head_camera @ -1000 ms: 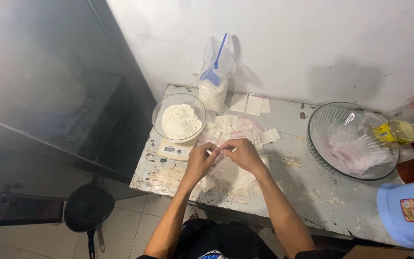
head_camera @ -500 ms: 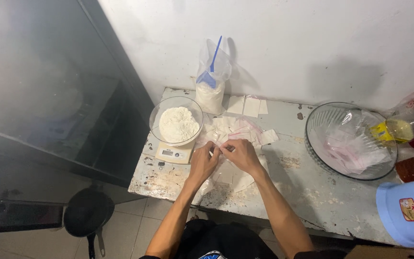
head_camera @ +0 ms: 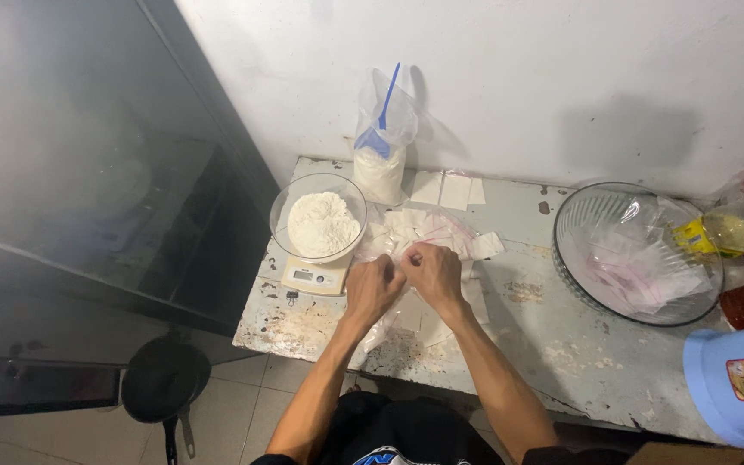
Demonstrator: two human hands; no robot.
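My left hand [head_camera: 372, 288] and my right hand [head_camera: 432, 269] meet knuckle to knuckle over a pile of small clear plastic bags [head_camera: 424, 231] on the worn table [head_camera: 553, 344]. Both hands pinch one small bag between their fingertips; the bag itself is mostly hidden by the fingers. Just left of my hands a glass bowl of white flour [head_camera: 320, 220] sits on a small kitchen scale [head_camera: 313, 277]. Behind it stands an open plastic bag of flour [head_camera: 381, 168] with a blue scoop [head_camera: 382, 116] stuck in it.
A large glass bowl [head_camera: 574, 232] holding filled small bags stands at the right. Bottles [head_camera: 725, 232] and a blue lidded container [head_camera: 738, 383] crowd the right edge. White paper squares [head_camera: 449, 189] lie near the wall. A black pan [head_camera: 164, 383] rests on the tiled floor, lower left.
My hands have stayed together over the bag pile, fingers shifting slightly on the small bag. The view has tilted a little; nothing else on the table has moved.
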